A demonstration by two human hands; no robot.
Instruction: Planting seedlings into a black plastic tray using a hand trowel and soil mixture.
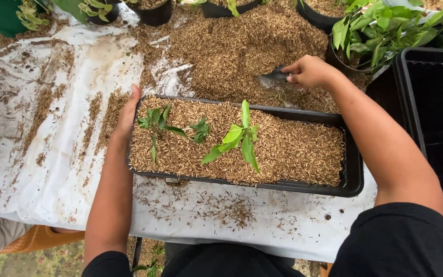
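Note:
A long black planter tray (354,174) filled with brown husk sits in front of me, with three small green seedlings (239,136) standing in its left half. My left hand (128,113) lies flat against the tray's left end, fingers together. My right hand (308,71) reaches past the tray's far rim and grips the handle of a small grey trowel (272,78), whose blade rests in the husk pile (242,46) behind the tray.
A white plastic sheet (52,154) covers the table, strewn with husk. An empty black tray (431,113) stands at the right. Black pots with leafy plants (380,25) line the far edge. An orange shoe (37,238) shows below the table at left.

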